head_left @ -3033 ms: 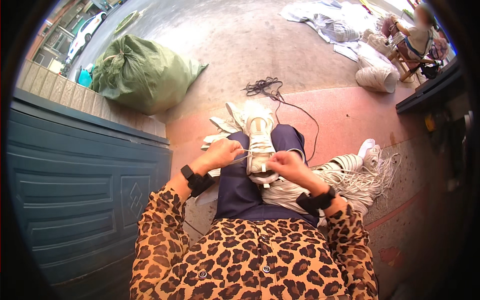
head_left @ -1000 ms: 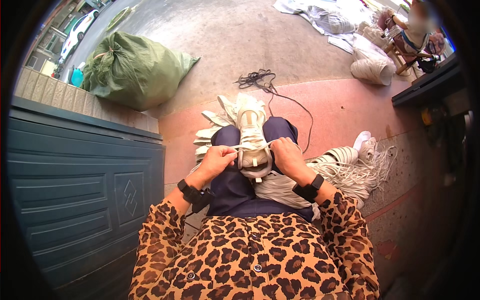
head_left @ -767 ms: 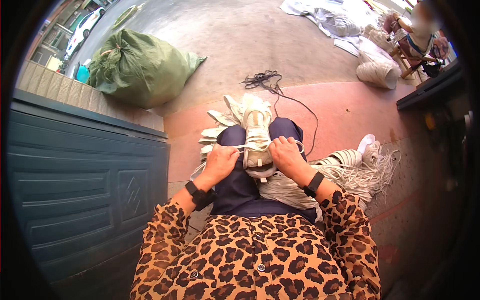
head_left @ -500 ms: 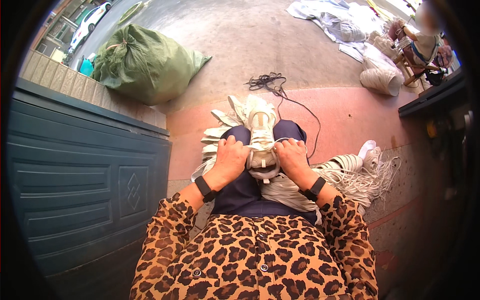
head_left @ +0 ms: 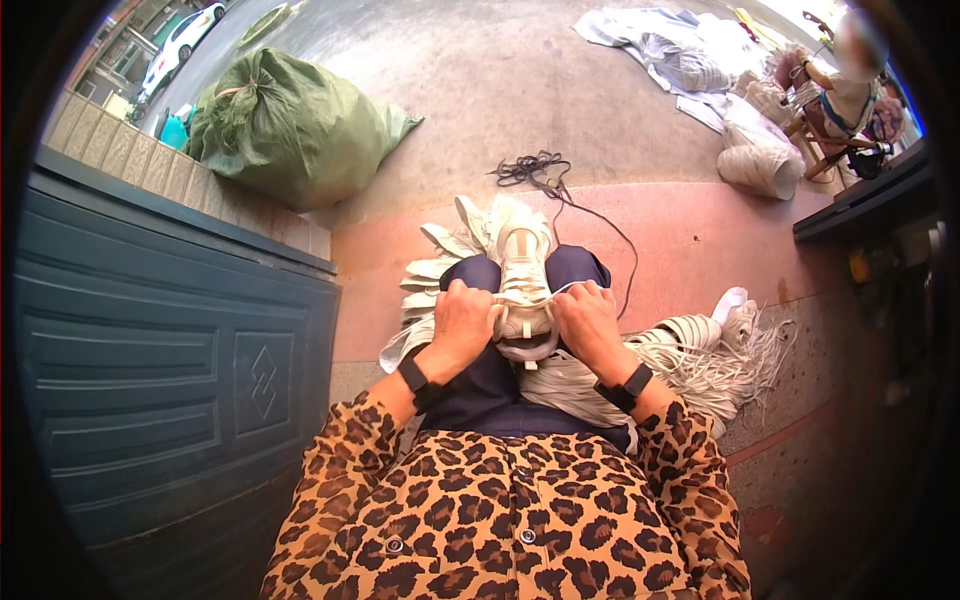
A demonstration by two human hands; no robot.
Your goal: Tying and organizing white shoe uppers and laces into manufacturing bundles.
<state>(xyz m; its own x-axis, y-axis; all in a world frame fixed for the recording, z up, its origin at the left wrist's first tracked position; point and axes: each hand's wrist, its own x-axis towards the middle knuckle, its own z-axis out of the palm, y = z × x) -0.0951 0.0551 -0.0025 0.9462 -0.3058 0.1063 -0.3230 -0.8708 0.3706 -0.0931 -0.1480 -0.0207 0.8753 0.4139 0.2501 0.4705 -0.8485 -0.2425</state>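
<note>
A beige sneaker point(head_left: 522, 262) sits between my knees, toe pointing away and heel toward me. A pale shoelace point(head_left: 562, 290) stretches across its upper opening. My left hand point(head_left: 462, 326) is closed on the lace at the shoe's left side. On the right side my right hand point(head_left: 592, 326) pinches the lace with curled fingers. Several more pale shoes point(head_left: 440, 240) stand in a row just beyond and left of my left knee. A thick bundle of pale laces point(head_left: 690, 365) lies by my right thigh and spills out to the right.
A tangled black cord point(head_left: 540, 172) lies on the floor ahead. A big green sack point(head_left: 290, 130) stands far left, beyond a dark blue panelled door point(head_left: 170, 350). At the far right, white sacks point(head_left: 755, 150) lie near a seated person point(head_left: 845, 100).
My right hand has shifted slightly, with the lace still drawn across the shoe between both hands. The view has moved a little; the shoe stays between my knees.
</note>
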